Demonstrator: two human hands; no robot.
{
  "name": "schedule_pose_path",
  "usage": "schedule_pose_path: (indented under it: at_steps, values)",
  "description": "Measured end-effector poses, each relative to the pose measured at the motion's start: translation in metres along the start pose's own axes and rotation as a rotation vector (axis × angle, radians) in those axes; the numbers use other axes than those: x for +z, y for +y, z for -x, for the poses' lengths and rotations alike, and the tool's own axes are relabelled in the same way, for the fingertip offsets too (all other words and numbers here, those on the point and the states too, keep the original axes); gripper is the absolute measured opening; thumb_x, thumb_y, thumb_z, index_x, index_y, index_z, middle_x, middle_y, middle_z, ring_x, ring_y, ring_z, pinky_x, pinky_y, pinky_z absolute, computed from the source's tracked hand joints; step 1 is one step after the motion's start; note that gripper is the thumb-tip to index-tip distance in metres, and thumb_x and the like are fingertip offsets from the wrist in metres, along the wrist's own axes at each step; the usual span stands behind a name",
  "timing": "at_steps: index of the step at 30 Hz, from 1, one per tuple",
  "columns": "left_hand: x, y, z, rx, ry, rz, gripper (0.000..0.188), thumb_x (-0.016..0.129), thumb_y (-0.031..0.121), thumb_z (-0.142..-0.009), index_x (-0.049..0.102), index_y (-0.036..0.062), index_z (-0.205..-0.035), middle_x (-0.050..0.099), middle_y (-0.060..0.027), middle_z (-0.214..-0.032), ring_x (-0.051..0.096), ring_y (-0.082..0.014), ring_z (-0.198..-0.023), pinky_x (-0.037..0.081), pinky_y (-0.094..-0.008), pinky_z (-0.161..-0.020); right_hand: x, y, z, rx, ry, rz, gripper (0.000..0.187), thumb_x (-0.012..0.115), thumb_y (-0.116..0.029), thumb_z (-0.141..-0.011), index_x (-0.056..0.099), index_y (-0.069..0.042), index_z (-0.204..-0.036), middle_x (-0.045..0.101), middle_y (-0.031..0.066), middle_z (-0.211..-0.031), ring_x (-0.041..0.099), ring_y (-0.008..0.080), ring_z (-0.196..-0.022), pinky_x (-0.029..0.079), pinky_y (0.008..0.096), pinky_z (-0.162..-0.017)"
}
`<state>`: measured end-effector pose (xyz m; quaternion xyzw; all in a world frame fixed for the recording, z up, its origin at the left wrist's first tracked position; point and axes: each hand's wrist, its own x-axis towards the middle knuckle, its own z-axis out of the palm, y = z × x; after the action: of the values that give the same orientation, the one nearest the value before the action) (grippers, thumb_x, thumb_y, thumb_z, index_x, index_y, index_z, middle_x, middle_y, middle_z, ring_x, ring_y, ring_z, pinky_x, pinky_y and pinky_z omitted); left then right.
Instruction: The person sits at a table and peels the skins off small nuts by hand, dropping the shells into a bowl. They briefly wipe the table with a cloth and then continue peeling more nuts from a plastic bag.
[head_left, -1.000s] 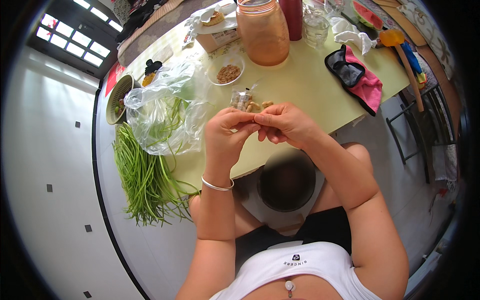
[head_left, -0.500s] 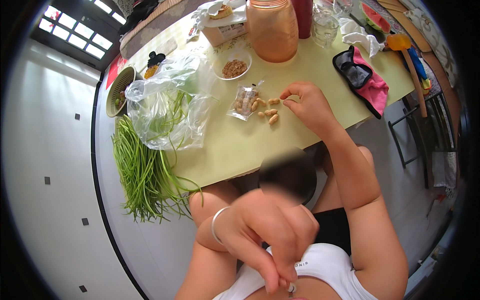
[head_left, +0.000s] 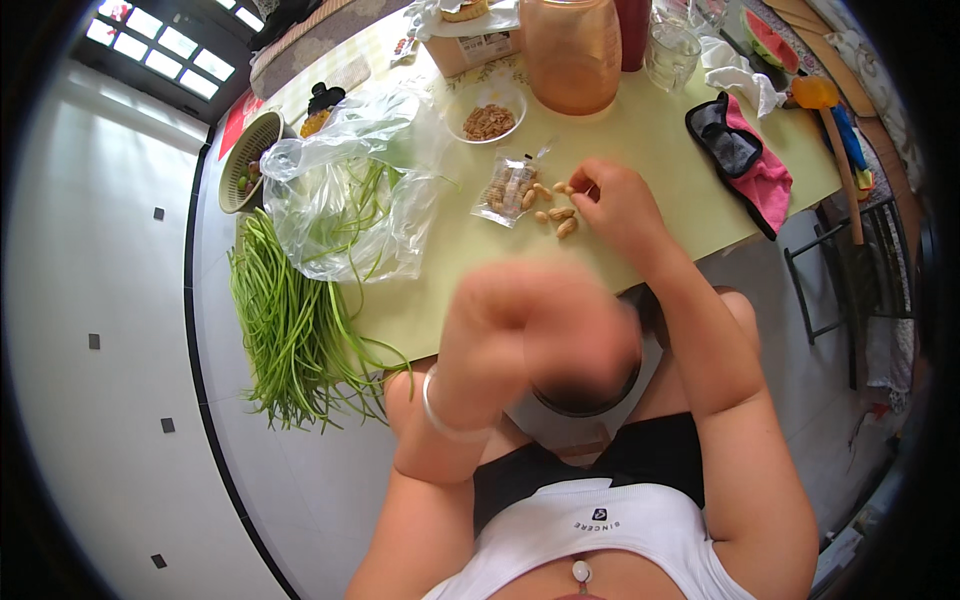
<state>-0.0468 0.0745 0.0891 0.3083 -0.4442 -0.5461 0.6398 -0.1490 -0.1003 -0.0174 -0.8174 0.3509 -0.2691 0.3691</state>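
Several unshelled peanuts (head_left: 567,228) lie loose on the yellow-covered table (head_left: 455,300), beside a clear plastic packet (head_left: 505,192) with more peanuts in it. My right hand (head_left: 615,205) rests at the right of the loose ones, its thumb and fingers curled together against the end of one peanut. Whether anything is pinched there is hidden by the fingertips. In front of the table's near edge, my left hand (head_left: 540,320) is raised and smeared by motion, with a white bangle (head_left: 432,405) on its wrist; its fingers cannot be made out. Beyond the packet stands a white bowl (head_left: 456,118) of brown bits.
Long green stems (head_left: 290,340) hang over the table's left edge beside a clear plastic bag (head_left: 340,240). A basket (head_left: 232,175) stands behind. Farther back are an orange-tinted jar (head_left: 570,60), a box (head_left: 470,52) and a glass (head_left: 672,58). A pink-and-black cloth item (head_left: 755,175) lies right.
My left hand has moved up and away from my chest toward the table edge. My right hand has closed in on the peanuts. The whole view has shifted slightly.
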Motion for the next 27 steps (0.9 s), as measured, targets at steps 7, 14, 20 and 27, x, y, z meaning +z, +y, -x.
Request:
schedule_pose_path:
  at_steps: [7, 14, 20, 27]
  values:
    - [-0.069, -0.067, -0.037, 0.179, 0.417, -0.92, 0.014, 0.071, -0.004, -0.076, 0.07, -0.0019, -0.09, 0.068, -0.0099, -0.086, 0.067, -0.0161, -0.078, 0.053, -0.026, -0.07, -0.007, -0.031, 0.015, 0.006, -0.163, -0.474, 0.008, 0.062, -0.001, -0.083, 0.061, 0.003, -0.09, 0.065, 0.0087, -0.08, 0.062, 0.0136, -0.071, 0.05, 0.0273, -0.064]
    - [-0.062, -0.069, -0.043, 0.033, 0.462, -0.81, 0.013, 0.069, -0.005, -0.078, 0.068, -0.003, -0.09, 0.069, -0.0089, -0.086, 0.068, -0.0157, -0.075, 0.054, -0.0256, -0.069, -0.004, -0.024, 0.016, 0.119, -0.122, -0.864, 0.011, 0.063, -0.003, -0.085, 0.065, 0.003, -0.094, 0.066, 0.0041, -0.083, 0.06, 0.0098, -0.072, 0.05, 0.0245, -0.064]
    - [-0.063, -0.081, -0.039, 0.121, 0.533, -0.746, 0.015, 0.07, -0.006, -0.077, 0.069, -0.0037, -0.092, 0.069, -0.0096, -0.087, 0.067, -0.015, -0.076, 0.054, -0.0246, -0.07, -0.004, -0.023, 0.017, 0.245, -0.151, -0.873, 0.014, 0.065, -0.008, -0.084, 0.069, 0.002, -0.093, 0.066, 0.0031, -0.077, 0.059, 0.0079, -0.068, 0.048, 0.0225, -0.059]
    - [-0.063, -0.085, -0.037, 0.174, 0.56, -0.954, 0.017, 0.071, -0.009, -0.074, 0.07, -0.0047, -0.09, 0.069, -0.0091, -0.081, 0.066, -0.0136, -0.074, 0.054, -0.0241, -0.07, 0.012, -0.018, 0.021, 0.184, -0.054, -0.825, 0.014, 0.066, -0.01, -0.082, 0.07, 0.001, -0.087, 0.065, 0.0019, -0.072, 0.056, 0.0062, -0.065, 0.045, 0.0224, -0.057]
